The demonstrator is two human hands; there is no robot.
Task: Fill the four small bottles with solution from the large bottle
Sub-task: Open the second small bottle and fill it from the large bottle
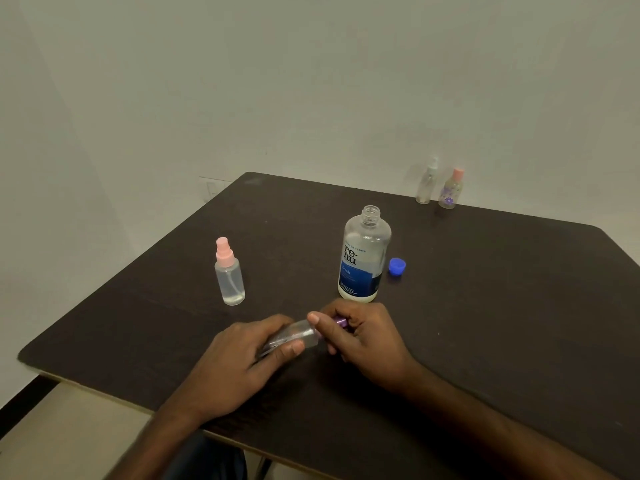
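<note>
Tabletop (485, 306): dark, rounded corners; the near edge runs diagonally beneath the forearms; the far edge lies close to a pale wall (311, 81); bare surface extends to the right of both hands and between them and the left corner.

Held item: small clear bottle (301, 336), low over the tabletop near the near edge, in front of the large bottle (363, 261); it lies tipped almost flat, long axis running from lower left to upper right, purple cap (339, 322) end pointing right; body transparent, contents not discernible.

Left grip (249, 355): fingers and thumb wrapped round the bottle body. Right grip (360, 334): fingers and thumb curled about the purple cap.

The large bottle stands upright, neck uncovered, blue and white label facing the viewer; blue cap (397, 266) rests just beside it on the right.

Pink-topped spray bottle (229, 275): upright, left of the large bottle, well apart from it.

At the far edge, upright and near each other: white-topped bottle (426, 183); flowered bottle (451, 190) with a pink cap.
</note>
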